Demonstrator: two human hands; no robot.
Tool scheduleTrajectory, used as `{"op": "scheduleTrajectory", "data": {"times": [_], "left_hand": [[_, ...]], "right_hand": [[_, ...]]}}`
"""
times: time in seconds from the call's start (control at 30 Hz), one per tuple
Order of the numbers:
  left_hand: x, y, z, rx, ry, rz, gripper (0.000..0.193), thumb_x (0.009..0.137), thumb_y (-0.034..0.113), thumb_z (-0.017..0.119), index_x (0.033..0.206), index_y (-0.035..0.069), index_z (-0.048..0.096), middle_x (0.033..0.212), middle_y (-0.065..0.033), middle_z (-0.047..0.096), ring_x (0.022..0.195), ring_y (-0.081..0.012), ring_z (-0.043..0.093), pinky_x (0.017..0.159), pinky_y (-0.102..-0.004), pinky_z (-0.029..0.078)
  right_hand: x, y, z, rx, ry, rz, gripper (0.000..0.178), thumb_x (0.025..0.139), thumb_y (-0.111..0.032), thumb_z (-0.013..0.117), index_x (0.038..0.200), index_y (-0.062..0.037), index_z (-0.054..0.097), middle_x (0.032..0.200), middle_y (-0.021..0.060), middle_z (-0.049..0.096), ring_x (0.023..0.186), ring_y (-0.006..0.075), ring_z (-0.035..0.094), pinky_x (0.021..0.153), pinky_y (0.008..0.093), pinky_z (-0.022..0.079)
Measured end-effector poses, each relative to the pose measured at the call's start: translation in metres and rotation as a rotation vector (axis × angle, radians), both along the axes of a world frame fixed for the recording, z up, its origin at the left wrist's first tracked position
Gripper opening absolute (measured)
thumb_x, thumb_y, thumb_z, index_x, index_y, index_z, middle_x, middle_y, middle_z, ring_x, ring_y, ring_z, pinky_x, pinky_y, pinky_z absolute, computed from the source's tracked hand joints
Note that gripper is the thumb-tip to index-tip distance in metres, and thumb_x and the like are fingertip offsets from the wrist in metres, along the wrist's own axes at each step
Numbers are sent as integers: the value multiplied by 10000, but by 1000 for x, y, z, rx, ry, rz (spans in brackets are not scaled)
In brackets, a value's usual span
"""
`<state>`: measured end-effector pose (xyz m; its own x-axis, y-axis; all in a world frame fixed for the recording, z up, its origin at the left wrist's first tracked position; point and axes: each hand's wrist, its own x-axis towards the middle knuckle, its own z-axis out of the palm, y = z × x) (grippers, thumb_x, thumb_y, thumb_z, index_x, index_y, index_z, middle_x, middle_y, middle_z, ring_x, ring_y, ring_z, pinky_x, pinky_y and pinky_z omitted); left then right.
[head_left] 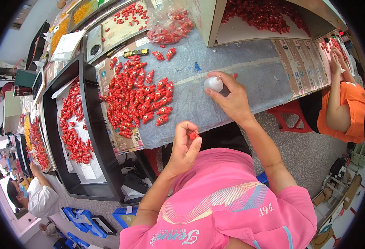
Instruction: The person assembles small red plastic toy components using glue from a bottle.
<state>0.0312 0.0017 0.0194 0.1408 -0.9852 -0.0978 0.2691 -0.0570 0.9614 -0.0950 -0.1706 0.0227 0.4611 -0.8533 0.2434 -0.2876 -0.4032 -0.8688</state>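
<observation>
My left hand is near the table's front edge, its fingers closed on a small red plastic figure piece. Farther right, over the blue-grey table surface, my right hand grips a small white squeeze bottle. The bottle is tilted, its narrow tip toward the fingers. Just past that hand lies another red piece, partly hidden by the fingers. To the left, a large pile of glossy red figure pieces is spread on the table.
A deep black tray with red pieces stands at the left. Behind lie a plastic bag of red pieces and a black-and-yellow tube. A metal-sided box holds more pieces. Co-workers sit at right, in orange, and far left.
</observation>
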Motion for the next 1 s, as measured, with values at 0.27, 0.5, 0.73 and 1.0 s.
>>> {"op": "scheduleTrajectory", "data": {"times": [0.27,0.5,0.73,1.0], "left_hand": [[8,-7,-4,-9,-37,-5,304,897,41,560,1114,71,348,1002,-58,388,858,-100,365,791,-222,343],[7,-9,-5,-20,-46,-34,343,887,2,556,1127,71,322,1026,-71,375,859,-107,362,801,-223,340],[6,-10,-6,-46,-95,-48,336,881,-20,544,1115,69,319,1021,-77,377,855,-108,359,802,-228,337],[6,-11,-7,-94,-128,-76,333,877,-56,504,1115,50,297,1029,-96,369,829,-105,357,731,-217,375]], "right_hand": [[-35,14,41,-62,43,220,370,766,-81,717,1112,-60,589,966,113,612,904,275,601,790,329,467],[-68,28,49,384,-68,277,509,674,-119,830,1092,-54,547,949,47,588,869,156,598,755,280,486],[-65,31,36,542,-324,247,508,652,-77,842,1037,-70,511,964,26,580,884,100,584,728,241,482],[-61,35,39,516,-194,207,461,641,-71,838,993,-56,542,942,48,578,871,121,587,738,261,478]]}}
